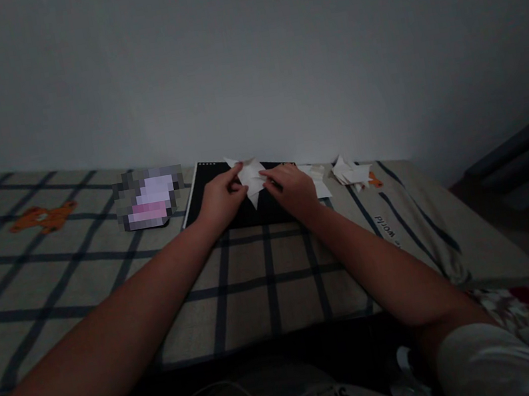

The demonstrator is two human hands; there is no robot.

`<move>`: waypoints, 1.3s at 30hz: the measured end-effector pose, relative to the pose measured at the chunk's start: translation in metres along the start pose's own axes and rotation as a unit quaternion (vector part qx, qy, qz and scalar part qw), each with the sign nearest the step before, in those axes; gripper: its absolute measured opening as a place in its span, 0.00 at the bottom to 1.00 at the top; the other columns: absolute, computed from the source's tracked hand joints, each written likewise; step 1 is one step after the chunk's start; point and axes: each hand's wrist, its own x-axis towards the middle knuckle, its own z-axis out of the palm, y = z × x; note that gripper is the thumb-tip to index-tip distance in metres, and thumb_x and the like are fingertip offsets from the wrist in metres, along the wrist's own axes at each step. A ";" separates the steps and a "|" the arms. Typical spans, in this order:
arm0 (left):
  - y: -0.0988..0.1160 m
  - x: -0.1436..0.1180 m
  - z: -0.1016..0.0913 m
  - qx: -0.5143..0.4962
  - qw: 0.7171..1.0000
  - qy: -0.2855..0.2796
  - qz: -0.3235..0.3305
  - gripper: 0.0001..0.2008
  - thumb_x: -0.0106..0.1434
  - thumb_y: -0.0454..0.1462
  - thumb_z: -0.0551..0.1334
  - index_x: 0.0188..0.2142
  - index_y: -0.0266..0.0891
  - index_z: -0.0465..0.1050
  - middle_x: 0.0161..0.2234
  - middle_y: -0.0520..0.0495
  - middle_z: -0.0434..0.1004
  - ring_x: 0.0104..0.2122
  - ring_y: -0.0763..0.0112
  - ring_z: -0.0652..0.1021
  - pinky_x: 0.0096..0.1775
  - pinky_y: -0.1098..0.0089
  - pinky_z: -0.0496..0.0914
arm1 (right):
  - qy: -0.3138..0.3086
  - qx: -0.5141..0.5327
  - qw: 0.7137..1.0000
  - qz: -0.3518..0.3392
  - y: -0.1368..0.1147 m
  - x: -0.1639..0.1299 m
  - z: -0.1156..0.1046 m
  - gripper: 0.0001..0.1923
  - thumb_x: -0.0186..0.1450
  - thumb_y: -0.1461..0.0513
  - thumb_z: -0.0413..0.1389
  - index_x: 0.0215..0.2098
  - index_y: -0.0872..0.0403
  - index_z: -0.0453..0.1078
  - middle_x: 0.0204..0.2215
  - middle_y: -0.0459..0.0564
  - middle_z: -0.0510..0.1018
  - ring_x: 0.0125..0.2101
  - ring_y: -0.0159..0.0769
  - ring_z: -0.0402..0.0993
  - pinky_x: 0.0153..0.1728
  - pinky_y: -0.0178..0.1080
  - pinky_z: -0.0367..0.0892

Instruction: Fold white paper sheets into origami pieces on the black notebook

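A folded white paper piece (pixel 251 174) with several pointed corners is held over a black notebook (pixel 257 215). My left hand (pixel 220 196) pinches its left side, with thumb and fingers closed on the paper. On its right side, my right hand (pixel 292 186) has its fingertips closed on the paper too. White paper sheets (pixel 319 182) lie partly behind my right hand at the notebook's right edge. Farther right sits another folded white paper piece (pixel 352 173), with points sticking out. The exact folds under my fingers are too dim to make out.
A phone (pixel 150 200) with a lit, blurred screen lies left of the notebook. The checked cloth (pixel 104 272) covers the surface and bears an orange bear print (pixel 43 219). A grey wall (pixel 241 60) rises right behind. A plastic bottle (pixel 409 376) shows low near my right arm.
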 end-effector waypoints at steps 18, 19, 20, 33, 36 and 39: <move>0.006 -0.003 0.002 -0.031 0.999 -0.007 0.006 0.26 0.57 0.34 0.64 0.56 0.36 0.70 0.43 0.44 0.77 0.32 0.75 0.77 0.41 0.71 0.72 | 0.021 0.012 0.997 0.078 0.002 0.000 0.005 0.06 0.64 0.61 0.56 0.33 0.53 0.74 0.31 0.51 0.77 0.36 0.40 0.69 0.38 0.41 0.62; 0.006 -0.003 0.002 -0.033 0.999 -0.006 0.005 0.26 0.57 0.33 0.65 0.56 0.35 0.70 0.44 0.44 0.77 0.32 0.75 0.77 0.41 0.71 0.72 | 0.024 0.010 0.996 0.080 0.002 -0.001 0.005 0.06 0.64 0.61 0.56 0.32 0.53 0.74 0.31 0.51 0.76 0.36 0.40 0.69 0.38 0.41 0.62; 0.006 -0.003 0.003 -0.039 0.999 -0.004 0.002 0.26 0.56 0.33 0.65 0.56 0.35 0.70 0.44 0.44 0.76 0.32 0.75 0.77 0.42 0.71 0.72 | 0.027 0.008 0.996 0.080 0.002 -0.001 0.005 0.06 0.64 0.62 0.56 0.32 0.53 0.74 0.30 0.51 0.76 0.36 0.40 0.68 0.37 0.40 0.62; -0.004 -0.001 0.008 -0.139 0.989 -0.015 -0.054 0.34 0.53 0.32 0.66 0.60 0.35 0.64 0.35 0.48 0.76 0.27 0.79 0.72 0.35 0.74 0.70 | 0.029 -0.056 0.998 -0.006 -0.001 0.001 -0.003 0.09 0.68 0.62 0.51 0.31 0.53 0.72 0.33 0.53 0.75 0.37 0.42 0.64 0.36 0.43 0.58; -0.002 -0.001 0.007 -0.134 0.989 -0.018 -0.058 0.34 0.53 0.32 0.66 0.60 0.35 0.65 0.32 0.50 0.75 0.26 0.79 0.71 0.34 0.74 0.69 | 0.015 -0.067 0.997 -0.030 -0.003 0.002 -0.005 0.09 0.68 0.62 0.51 0.32 0.53 0.72 0.34 0.53 0.75 0.37 0.42 0.64 0.35 0.44 0.58; 0.000 -0.001 0.006 -0.127 0.990 -0.012 -0.062 0.33 0.52 0.32 0.67 0.59 0.36 0.66 0.34 0.49 0.76 0.26 0.79 0.72 0.34 0.74 0.70 | 0.011 -0.073 0.996 -0.044 -0.005 0.002 -0.007 0.10 0.68 0.62 0.50 0.33 0.52 0.72 0.35 0.54 0.75 0.38 0.43 0.63 0.35 0.44 0.57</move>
